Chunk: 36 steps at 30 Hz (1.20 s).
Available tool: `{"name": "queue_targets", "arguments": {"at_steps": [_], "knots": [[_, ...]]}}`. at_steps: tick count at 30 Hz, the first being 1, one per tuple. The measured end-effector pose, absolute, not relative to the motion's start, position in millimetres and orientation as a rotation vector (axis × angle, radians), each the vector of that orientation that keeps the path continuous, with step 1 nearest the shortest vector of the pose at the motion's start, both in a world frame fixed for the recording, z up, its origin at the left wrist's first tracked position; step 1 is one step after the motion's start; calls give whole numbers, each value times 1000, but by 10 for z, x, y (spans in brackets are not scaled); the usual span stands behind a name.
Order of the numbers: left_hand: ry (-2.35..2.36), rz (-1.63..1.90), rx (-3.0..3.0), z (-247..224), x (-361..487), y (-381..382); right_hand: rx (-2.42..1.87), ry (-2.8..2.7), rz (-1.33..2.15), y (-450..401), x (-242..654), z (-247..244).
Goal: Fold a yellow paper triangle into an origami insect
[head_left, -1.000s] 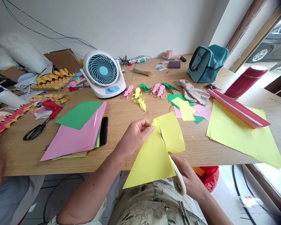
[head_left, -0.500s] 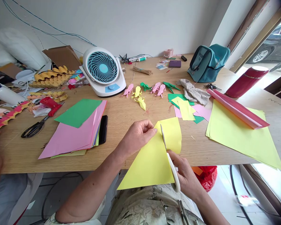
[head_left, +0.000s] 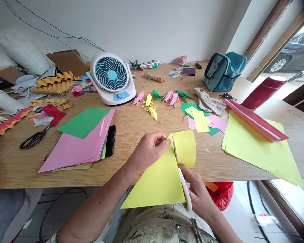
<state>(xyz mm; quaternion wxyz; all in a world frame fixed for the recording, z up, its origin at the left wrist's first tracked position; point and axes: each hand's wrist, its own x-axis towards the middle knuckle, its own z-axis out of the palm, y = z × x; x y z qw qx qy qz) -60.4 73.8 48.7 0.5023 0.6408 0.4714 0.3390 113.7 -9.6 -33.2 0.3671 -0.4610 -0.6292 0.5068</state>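
My left hand pinches the far corner of a yellow sheet of paper between thumb and fingers. In my right hand is a pair of white-handled scissors, the fingers wrapped round the handle. A blade shows above the sheet, lying along a cut line, and a strip of the paper stands off to its right. The sheet is held over the table's front edge, above my lap. Beyond it on the table are folded paper figures in yellow, pink and green.
Coloured paper and a phone lie left, near black-handled scissors. A fan stands behind. Yellow sheets, a red bottle, paper scraps and a teal bag are right. Another person's arm shows far left.
The view has shifted slightly. The paper and both hands sit a little lower and further left in the picture, with the scissors in much the same place on the sheet.
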Motion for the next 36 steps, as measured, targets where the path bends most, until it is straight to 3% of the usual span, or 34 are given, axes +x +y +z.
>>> {"name": "queue_targets", "arguments": {"at_steps": [24, 36], "knots": [[1262, 876, 1691, 375, -558, 786, -1238, -1587, 1346, -109, 1109, -254], [1091, 623, 1528, -84, -64, 860, -1512, -1347, 1426, -470, 1462, -141]]}}
